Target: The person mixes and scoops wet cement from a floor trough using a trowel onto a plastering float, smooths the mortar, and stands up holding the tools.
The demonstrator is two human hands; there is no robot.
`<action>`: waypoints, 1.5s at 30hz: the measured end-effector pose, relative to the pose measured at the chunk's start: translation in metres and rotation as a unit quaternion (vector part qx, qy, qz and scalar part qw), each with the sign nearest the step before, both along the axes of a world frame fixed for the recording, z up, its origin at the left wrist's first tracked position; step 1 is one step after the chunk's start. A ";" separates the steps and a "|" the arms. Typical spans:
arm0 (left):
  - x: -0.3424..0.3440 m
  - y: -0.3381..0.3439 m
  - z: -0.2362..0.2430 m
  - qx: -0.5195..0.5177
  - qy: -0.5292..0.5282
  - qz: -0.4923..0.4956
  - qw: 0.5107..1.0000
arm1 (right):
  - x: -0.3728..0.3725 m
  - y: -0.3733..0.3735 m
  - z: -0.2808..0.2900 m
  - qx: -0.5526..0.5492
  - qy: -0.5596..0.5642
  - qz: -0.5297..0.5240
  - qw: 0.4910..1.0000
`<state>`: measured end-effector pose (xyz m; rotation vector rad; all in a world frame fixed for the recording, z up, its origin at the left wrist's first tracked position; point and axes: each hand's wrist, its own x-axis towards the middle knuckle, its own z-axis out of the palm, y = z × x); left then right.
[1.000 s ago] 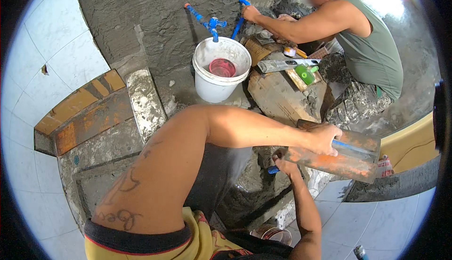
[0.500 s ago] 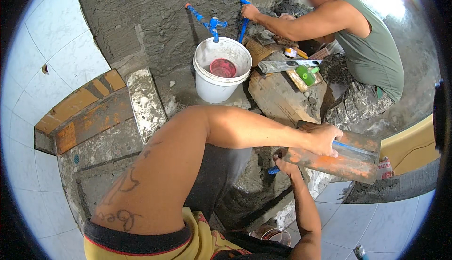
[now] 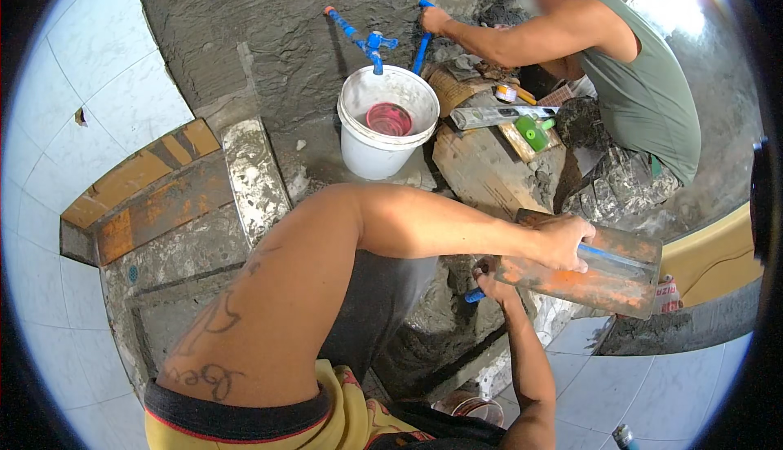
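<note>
My left arm reaches across to the right, and my left hand is closed on a rectangular plastering trowel. Its flat plate carries grey mortar and orange rust-like patches, with a blue strip along the middle. Just below the trowel's left end, my right hand is wrapped round a tool with a blue handle. The working end of that tool cannot be made out. Wet grey mortar lies beneath and left of my right hand.
A white bucket holding a red container stands below a blue tap. At far right a co-worker crouches, one hand on a blue pipe. A spirit level and green tool lie on cardboard.
</note>
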<state>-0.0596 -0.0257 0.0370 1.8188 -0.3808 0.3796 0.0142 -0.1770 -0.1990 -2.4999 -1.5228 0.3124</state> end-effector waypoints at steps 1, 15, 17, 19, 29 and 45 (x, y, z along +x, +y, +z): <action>0.000 0.000 0.000 0.000 0.000 0.001 1.000 | 0.003 -0.002 -0.005 0.000 0.000 0.001 1.000; 0.008 0.000 -0.004 0.014 -0.025 0.021 0.999 | -0.007 0.009 0.005 0.089 -0.015 -0.050 0.995; 0.008 0.002 -0.005 0.011 -0.025 0.027 0.999 | -0.015 0.016 0.015 0.100 0.007 -0.044 0.994; 0.008 0.001 -0.002 0.008 -0.029 0.027 0.999 | -0.011 0.011 0.014 0.085 0.025 -0.047 0.995; 0.007 0.006 0.000 0.018 -0.010 0.028 0.999 | -0.015 0.020 0.027 0.076 0.033 -0.043 0.996; 0.004 0.010 -0.001 0.019 0.007 0.028 0.999 | -0.020 0.029 0.030 0.078 0.024 -0.034 0.996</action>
